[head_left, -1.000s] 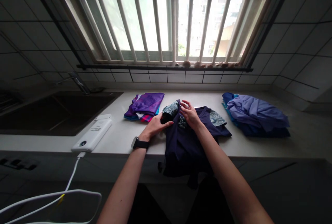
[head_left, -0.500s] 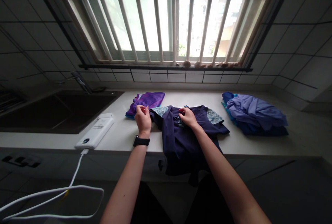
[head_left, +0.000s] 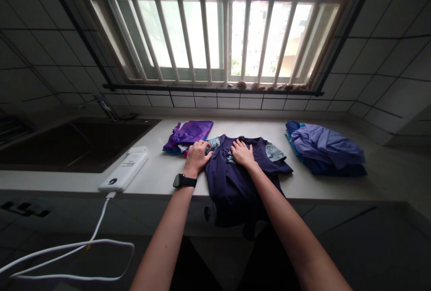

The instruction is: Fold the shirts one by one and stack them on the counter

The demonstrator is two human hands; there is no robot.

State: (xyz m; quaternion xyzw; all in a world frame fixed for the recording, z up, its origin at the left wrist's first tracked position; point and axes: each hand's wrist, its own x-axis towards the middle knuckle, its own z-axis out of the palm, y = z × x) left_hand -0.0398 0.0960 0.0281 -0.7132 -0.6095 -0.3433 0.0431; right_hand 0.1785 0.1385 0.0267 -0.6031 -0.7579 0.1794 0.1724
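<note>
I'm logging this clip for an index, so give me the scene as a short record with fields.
Garment: dark navy top, lower part hanging over the front edge of the white counter
Left hand: at the patterned sleeve on the left; grip unclear
Right hand: laid on the top's upper front, fingers spread
Left wrist: black watch
Left pile: purple clothes
Right pile: blue and lavender clothes
Further left: white device with cable, dark sink
Background: barred window
</note>
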